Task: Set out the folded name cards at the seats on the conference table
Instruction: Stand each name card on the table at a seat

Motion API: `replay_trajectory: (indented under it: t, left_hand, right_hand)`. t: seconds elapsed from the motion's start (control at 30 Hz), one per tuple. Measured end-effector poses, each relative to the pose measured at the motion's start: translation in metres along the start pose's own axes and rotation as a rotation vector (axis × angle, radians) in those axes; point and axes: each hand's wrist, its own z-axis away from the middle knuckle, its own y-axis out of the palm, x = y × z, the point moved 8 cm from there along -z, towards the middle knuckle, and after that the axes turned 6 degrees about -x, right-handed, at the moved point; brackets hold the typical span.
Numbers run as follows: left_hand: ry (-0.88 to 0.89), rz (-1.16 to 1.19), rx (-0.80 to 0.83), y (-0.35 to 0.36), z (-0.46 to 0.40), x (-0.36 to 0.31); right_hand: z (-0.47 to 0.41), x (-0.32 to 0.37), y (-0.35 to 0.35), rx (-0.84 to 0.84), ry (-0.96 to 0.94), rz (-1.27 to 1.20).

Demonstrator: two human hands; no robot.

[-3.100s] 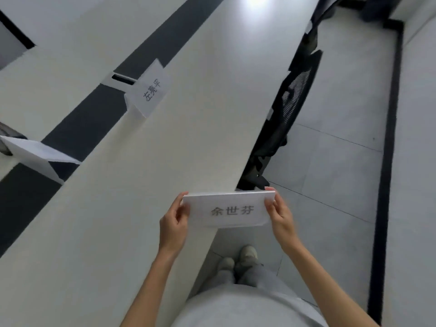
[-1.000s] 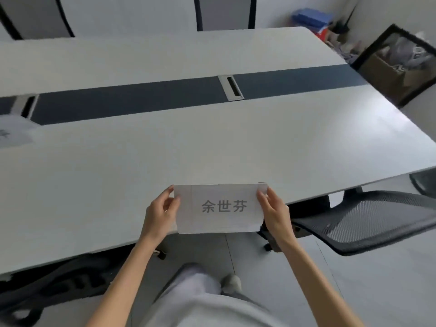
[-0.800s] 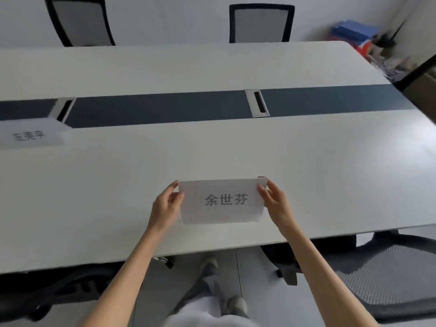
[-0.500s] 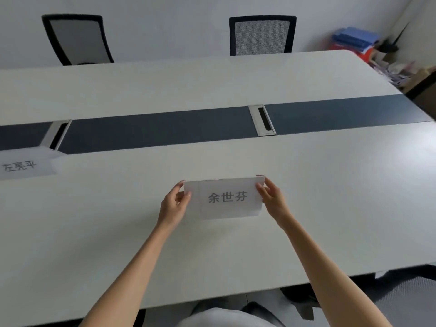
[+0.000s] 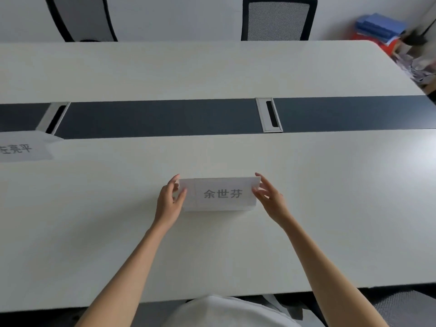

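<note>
A white folded name card with dark printed characters stands on the near half of the white conference table, straight ahead of me. My left hand pinches its left end, thumb on the front and fingers behind. My right hand holds its right end, with fingertips at the top corner and the thumb on the front edge. A second name card stands at the far left, by the dark centre strip.
A dark strip runs along the table's middle with two cable hatches. Two mesh-backed chairs stand at the far side. Blue folders and clutter lie in the right corner. A chair seat is at my lower right.
I have turned from the table's side to face it. The card moved forward from above the near edge and now rests on the table, both hands still at its ends.
</note>
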Motion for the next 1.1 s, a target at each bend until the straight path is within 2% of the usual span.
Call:
replay_trajectory:
  t: [0.37,0.47,0.6,0.7,0.8,0.97,1.1]
  left_hand:
    - [0.135,0.034,-0.116,-0.018,0.000,-0.032]
    - [0.223,0.070,-0.145,-0.023,0.001,-0.068]
    - [0.369,0.230,-0.137,-0.014,0.002,-0.145]
    - [0.413,0.307,-0.081,0.025,0.000,-0.187]
    - [0.382,0.319,-0.001,0.088,-0.004,-0.202]
    - [0.254,0.230,0.134,0.188,-0.001,-0.186]
    - [0.188,0.145,0.174,0.237,0.001,-0.164]
  right_hand:
    - [-0.004,0.007,-0.014,-0.071,-0.021,-0.097]
    - [-0.005,0.021,-0.039,-0.111,-0.079,-0.166]
    - [-0.006,0.051,-0.104,-0.193,-0.182,-0.267]
    - [-0.007,0.052,-0.162,-0.286,-0.211,-0.283]
    - [-0.010,0.016,-0.204,-0.378,-0.141,-0.255]
    - [-0.014,-0.068,-0.235,-0.416,0.041,-0.305]
    - [-0.023,-0.116,-0.237,-0.410,0.146,-0.390]
